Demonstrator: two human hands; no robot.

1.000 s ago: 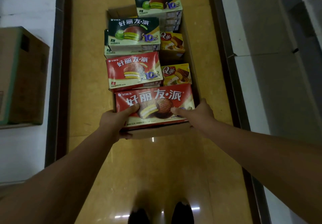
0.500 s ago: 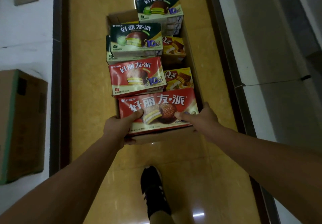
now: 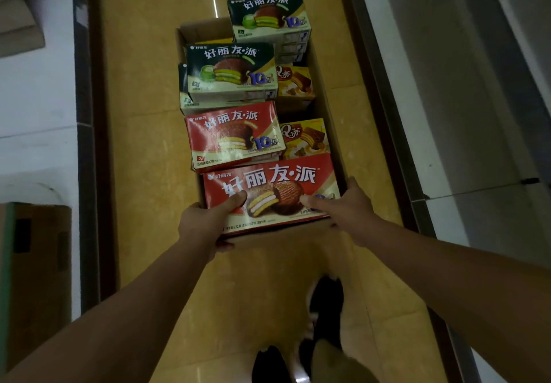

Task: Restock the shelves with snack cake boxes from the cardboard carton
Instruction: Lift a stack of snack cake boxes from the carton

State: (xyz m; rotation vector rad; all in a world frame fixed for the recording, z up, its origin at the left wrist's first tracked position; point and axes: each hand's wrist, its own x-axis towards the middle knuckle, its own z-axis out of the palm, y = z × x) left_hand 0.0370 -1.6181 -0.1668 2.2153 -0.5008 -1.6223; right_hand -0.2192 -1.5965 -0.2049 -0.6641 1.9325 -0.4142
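I carry an open cardboard carton (image 3: pixel 323 78) in front of me above a yellow tiled floor. It is packed with snack cake boxes: a large red box (image 3: pixel 268 186) nearest me, a smaller red box (image 3: pixel 232 132) behind it, two green boxes (image 3: pixel 229 69) (image 3: pixel 268 14) farther back, and yellow boxes (image 3: pixel 304 138) on the right. My left hand (image 3: pixel 205 221) grips the carton's near left corner, thumb pressed on the large red box. My right hand (image 3: pixel 343 206) grips the near right corner, thumb also on that box.
White shelving runs along the left (image 3: pixel 35 99), with a brown cardboard box (image 3: pixel 35 263) on it. Grey-white shelf surfaces (image 3: pixel 447 114) line the right. The aisle floor (image 3: pixel 149 54) stretches ahead between them. My shoes (image 3: pixel 325 299) show below.
I have walked forward along the aisle with the carton: the brown box on the left slid down and closer, and my feet changed position. Both hands kept their grip.
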